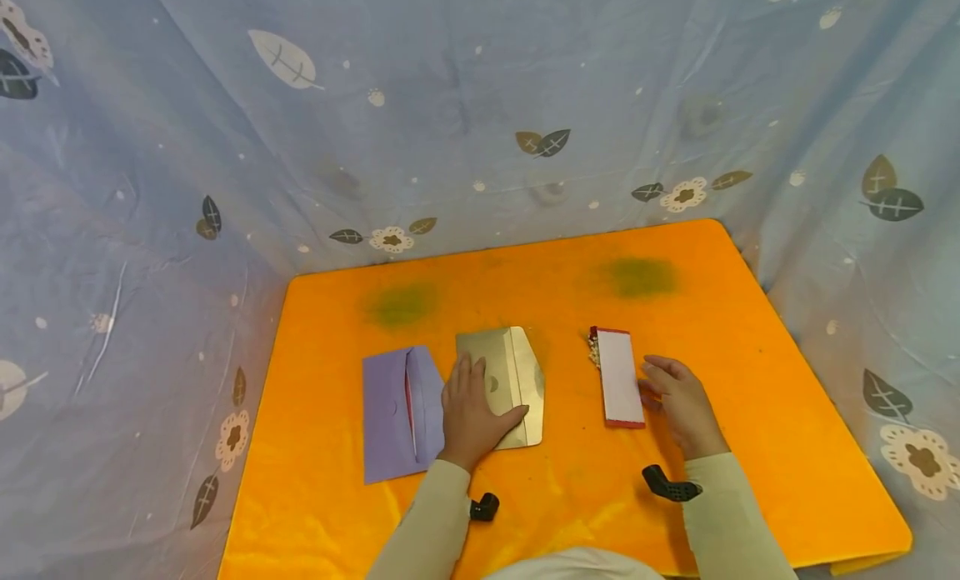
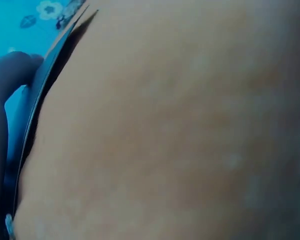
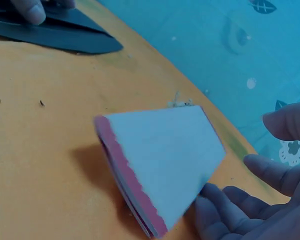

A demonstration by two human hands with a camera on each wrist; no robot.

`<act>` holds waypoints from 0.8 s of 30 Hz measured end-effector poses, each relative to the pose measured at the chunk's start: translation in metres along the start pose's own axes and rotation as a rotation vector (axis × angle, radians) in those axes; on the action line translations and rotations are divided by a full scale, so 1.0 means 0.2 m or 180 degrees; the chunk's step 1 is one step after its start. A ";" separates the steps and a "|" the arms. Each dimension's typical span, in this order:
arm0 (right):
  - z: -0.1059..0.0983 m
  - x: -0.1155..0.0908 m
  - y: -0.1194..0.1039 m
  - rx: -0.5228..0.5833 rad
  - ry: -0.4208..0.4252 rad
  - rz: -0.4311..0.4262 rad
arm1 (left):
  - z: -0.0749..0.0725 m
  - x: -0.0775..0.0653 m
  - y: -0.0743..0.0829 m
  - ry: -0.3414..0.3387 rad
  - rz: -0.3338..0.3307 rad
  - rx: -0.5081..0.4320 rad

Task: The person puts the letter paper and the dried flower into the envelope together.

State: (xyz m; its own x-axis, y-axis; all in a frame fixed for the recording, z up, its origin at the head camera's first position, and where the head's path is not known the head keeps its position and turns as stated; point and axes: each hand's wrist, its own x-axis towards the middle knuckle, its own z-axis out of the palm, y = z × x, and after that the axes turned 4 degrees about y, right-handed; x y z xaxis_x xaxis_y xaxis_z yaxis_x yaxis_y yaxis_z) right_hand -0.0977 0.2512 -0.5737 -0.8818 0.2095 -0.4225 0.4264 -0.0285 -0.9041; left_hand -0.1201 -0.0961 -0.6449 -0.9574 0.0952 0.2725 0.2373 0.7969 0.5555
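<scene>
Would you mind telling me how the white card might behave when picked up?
The white card is probably fairly stiff, as its face looks flat. It may spread open if gripped by one layer, since layers show at its red edge. The frilly trim at its side looks delicate, so might crush.

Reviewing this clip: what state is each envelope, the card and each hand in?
Purple envelope: lying with flap open, something red showing inside.
Gold envelope: flap open, folded out to the right, partly covered by a hand.
White card with red ends: folded, white face up.
Left hand: resting on the gold envelope.
Right hand: fingers at the card's right edge, not gripping it.
</scene>
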 end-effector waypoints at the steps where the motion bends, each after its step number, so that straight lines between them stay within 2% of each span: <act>1: 0.00 0.00 0.00 -0.0012 0.0011 -0.0001 | 0.00 0.00 0.00 -0.0004 0.0008 0.0044; 4: 0.01 0.01 0.00 -0.0033 0.0047 -0.0021 | 0.01 0.00 0.00 0.0020 0.0040 0.0119; 10: 0.03 0.02 0.01 -0.0070 0.0015 -0.0118 | 0.02 0.00 -0.01 0.0058 0.0079 0.0074; 18: 0.05 0.04 0.03 -0.0038 -0.0009 -0.0114 | -0.01 -0.01 -0.01 0.0105 0.0182 -0.0304; 24: 0.08 0.04 0.04 -0.0051 -0.0126 -0.0076 | -0.02 -0.02 -0.01 0.0153 0.0223 -0.0362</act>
State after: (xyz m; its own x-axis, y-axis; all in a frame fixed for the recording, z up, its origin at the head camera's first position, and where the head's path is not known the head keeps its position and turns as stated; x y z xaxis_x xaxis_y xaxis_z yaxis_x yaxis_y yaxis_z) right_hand -0.1047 0.2375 -0.5863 -0.8989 0.1711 -0.4034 0.4081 -0.0083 -0.9129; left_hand -0.1164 -0.1005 -0.6441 -0.9295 0.1173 0.3497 0.3231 0.7163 0.6185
